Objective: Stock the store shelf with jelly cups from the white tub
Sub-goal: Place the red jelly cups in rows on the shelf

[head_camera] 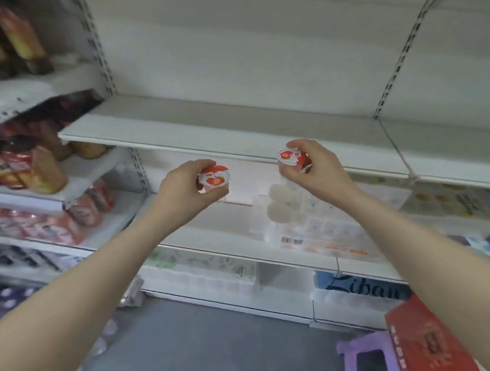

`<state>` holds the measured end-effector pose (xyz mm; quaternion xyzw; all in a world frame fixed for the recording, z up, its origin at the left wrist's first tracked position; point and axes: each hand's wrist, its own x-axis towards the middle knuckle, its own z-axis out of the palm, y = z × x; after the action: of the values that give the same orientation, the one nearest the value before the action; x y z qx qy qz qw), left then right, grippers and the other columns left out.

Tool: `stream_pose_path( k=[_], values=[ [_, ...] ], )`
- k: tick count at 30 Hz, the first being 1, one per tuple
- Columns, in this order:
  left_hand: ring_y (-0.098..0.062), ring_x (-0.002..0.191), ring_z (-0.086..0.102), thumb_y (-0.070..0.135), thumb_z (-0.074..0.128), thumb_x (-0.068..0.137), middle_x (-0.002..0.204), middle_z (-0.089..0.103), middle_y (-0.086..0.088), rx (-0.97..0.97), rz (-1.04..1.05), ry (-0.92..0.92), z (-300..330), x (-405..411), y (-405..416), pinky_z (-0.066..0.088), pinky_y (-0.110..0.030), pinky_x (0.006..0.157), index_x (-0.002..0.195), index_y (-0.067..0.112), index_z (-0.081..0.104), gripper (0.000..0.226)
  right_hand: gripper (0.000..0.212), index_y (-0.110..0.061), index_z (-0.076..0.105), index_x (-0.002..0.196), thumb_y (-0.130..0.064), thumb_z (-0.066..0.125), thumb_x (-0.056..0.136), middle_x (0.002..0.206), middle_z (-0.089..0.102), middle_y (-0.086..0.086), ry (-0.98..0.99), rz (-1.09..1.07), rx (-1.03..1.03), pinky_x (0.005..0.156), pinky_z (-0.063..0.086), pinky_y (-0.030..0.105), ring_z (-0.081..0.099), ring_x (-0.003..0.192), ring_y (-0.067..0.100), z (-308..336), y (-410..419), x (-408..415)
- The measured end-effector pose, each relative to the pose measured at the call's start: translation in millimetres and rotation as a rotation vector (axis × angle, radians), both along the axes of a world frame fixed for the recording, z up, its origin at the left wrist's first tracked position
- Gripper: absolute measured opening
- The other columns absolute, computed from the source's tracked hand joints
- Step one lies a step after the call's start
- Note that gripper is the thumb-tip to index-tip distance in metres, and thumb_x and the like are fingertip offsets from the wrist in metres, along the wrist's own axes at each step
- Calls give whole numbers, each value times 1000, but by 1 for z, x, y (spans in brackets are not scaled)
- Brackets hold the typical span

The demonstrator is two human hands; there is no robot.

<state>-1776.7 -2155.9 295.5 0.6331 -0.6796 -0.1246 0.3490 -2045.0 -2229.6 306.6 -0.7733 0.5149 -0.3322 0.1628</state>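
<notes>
While both bare forearms are stretched forward and upward toward the white shelf [231, 118], one jelly cup is held in each hand. The left hand [184, 191] is curled round a strawberry jelly cup [214, 178], whose red-and-white foil lid is turned toward the camera; the thumb lies beneath the cup and the fingers are wrapped over its top. The right hand [313, 166] is raised slightly higher, and a second jelly cup [291, 157] is pinched between its thumb and bent fingers, the lid tilted to the left. Both cups are carried in the air just below the front edge of the shelf and touch nothing else; they are kept well apart from each other. On the shelf below, behind the right hand, clear packs of pale round items [285, 211] are seen. Packaged cakes [36, 172] are stacked on the shelves at the left. A red carton [426, 344] and a purple stool [364, 353] are seen at the lower right.
</notes>
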Motion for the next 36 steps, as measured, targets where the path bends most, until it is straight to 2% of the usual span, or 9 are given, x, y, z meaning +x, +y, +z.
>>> stream_pose_path(
  k=[3, 7, 11, 16, 20, 24, 28, 33, 36],
  values=[
    [-11, 92, 64, 45, 76, 74, 107, 66, 6, 12, 67, 19, 5, 44, 4, 51, -30, 83, 119, 23, 61, 52, 44, -29, 58, 117, -46, 66, 77, 107, 60, -11, -14, 67, -3, 88, 50, 35, 60, 90, 10, -1, -14, 55],
    [-9, 87, 63, 48, 75, 73, 104, 67, 8, -14, 175, 0, 6, 94, 0, 51, -27, 79, 116, 26, 62, 50, 45, -31, 58, 117, -49, 66, 76, 106, 61, -12, -17, 151, -6, 88, 49, 34, 61, 91, 9, -1, -37, 120],
    [-13, 93, 63, 53, 71, 71, 106, 68, 5, -23, 251, -11, 9, 135, -15, 52, -32, 81, 115, 25, 63, 53, 44, -31, 58, 117, -49, 64, 77, 105, 60, -11, -31, 253, -7, 87, 49, 35, 60, 91, 10, 3, -71, 178],
    [-16, 98, 61, 41, 76, 75, 111, 66, 1, -39, 350, -24, 9, 178, -50, 42, -22, 78, 120, 18, 61, 52, 36, -31, 56, 110, -45, 66, 78, 99, 62, -12, -68, 357, -6, 78, 46, 25, 59, 85, 6, 4, -128, 254],
    [-14, 98, 61, 50, 73, 75, 113, 65, 3, -36, 404, -38, 8, 213, -90, 50, -29, 83, 121, 21, 60, 56, 33, -30, 54, 105, -44, 67, 78, 96, 63, -10, -35, 416, 0, 77, 47, 27, 61, 85, 11, 4, -176, 311],
    [-7, 96, 60, 52, 70, 76, 113, 64, 9, -25, 463, 3, 9, 242, -127, 52, -30, 85, 121, 26, 58, 54, 34, -29, 55, 105, -40, 69, 76, 98, 65, -8, 13, 423, 20, 80, 46, 28, 61, 88, 14, 3, -224, 363],
    [-8, 96, 60, 50, 71, 76, 113, 64, 9, -15, 527, 0, 9, 267, -157, 51, -31, 85, 120, 26, 60, 51, 37, -30, 54, 107, -41, 70, 75, 104, 65, -7, 76, 406, 76, 81, 46, 26, 62, 94, 17, -4, -270, 411],
    [-6, 93, 62, 51, 72, 76, 110, 65, 10, 9, 547, 59, 5, 293, -186, 53, -32, 85, 120, 27, 60, 51, 40, -22, 57, 112, -35, 73, 78, 110, 67, -1, 39, 428, 51, 84, 48, 32, 63, 99, 21, -22, -313, 451],
    [-8, 94, 62, 52, 72, 76, 114, 63, 9, 40, 562, 63, 1, 304, -200, 54, -31, 86, 122, 27, 58, 55, 37, -19, 57, 109, -38, 70, 81, 106, 66, 3, -4, 439, 35, 80, 48, 35, 63, 95, 22, -31, -332, 468]
  ],
)
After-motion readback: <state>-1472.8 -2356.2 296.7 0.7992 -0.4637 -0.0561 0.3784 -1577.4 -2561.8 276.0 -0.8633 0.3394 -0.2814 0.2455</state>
